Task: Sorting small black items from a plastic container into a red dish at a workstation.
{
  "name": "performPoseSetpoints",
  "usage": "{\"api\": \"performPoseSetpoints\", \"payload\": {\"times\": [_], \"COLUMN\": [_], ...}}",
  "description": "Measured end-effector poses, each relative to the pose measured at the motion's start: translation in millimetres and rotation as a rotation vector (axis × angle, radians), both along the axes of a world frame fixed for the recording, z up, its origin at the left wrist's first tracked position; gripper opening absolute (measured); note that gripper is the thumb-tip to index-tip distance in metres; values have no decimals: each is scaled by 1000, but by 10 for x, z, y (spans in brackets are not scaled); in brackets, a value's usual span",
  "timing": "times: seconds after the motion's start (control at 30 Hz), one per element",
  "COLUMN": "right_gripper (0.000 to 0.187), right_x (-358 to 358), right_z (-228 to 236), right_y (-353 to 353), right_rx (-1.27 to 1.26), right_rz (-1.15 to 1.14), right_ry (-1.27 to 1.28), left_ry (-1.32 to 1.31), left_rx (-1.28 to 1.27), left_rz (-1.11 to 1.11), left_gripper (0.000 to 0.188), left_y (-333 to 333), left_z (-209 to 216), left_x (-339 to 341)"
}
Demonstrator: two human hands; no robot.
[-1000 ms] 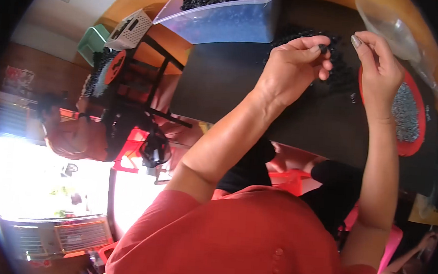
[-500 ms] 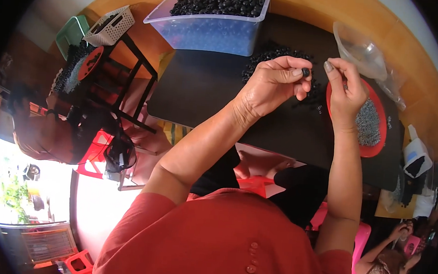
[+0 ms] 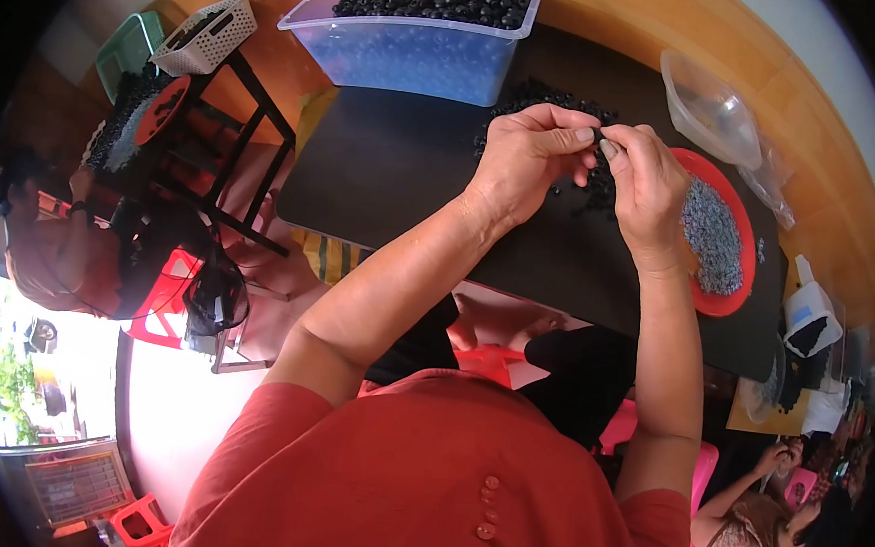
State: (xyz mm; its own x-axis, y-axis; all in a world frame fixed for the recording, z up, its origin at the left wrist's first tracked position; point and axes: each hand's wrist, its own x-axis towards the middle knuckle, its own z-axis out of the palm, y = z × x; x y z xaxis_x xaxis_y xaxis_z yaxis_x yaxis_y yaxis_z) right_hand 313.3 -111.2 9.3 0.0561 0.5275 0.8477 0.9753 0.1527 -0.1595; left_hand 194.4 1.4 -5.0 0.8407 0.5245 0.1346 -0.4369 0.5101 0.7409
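Note:
Above the dark table (image 3: pixel 364 164), my left hand (image 3: pixel 526 164) is closed, pinching a small round black piece (image 3: pixel 597 135) between thumb and fingertips. Against that piece my right hand (image 3: pixel 651 191) brings its own pinched fingertips. What the right fingers hold, if anything, is hidden. A loose pile of similar black pieces (image 3: pixel 535 95) lies on the table behind and partly under my hands. Just right of my right hand is a red-orange plate (image 3: pixel 736 298) holding many tiny grey metallic-looking pieces (image 3: pixel 712 235).
A translucent bluish box (image 3: pixel 410 59) heaped with black pieces stands at the back. An empty clear plastic tub (image 3: pixel 714 100) sits at the back right. On the left, a stand carries a white basket (image 3: pixel 211 39) and another plate. Other people sit at far left and lower right.
My right hand has moved left, and its fingertips now meet the black piece in my left hand; before, the hands were apart. The whole view has shifted slightly.

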Motion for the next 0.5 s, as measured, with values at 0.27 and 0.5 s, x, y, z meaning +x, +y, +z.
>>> {"api": "performPoseSetpoints", "payload": {"times": [0.27, 0.5], "right_gripper": [11, 17], "right_x": [-63, -77], "right_z": [-76, -144], "right_y": [22, 26], "right_rx": [-12, -32], "right_rz": [-66, -137], "right_ry": [-7, 55], "left_ry": [120, 153], "left_rx": [331, 543], "left_rz": [264, 390], "left_gripper": [11, 13], "left_y": [-89, -177], "left_z": [36, 19], "left_x": [-15, 7]}}
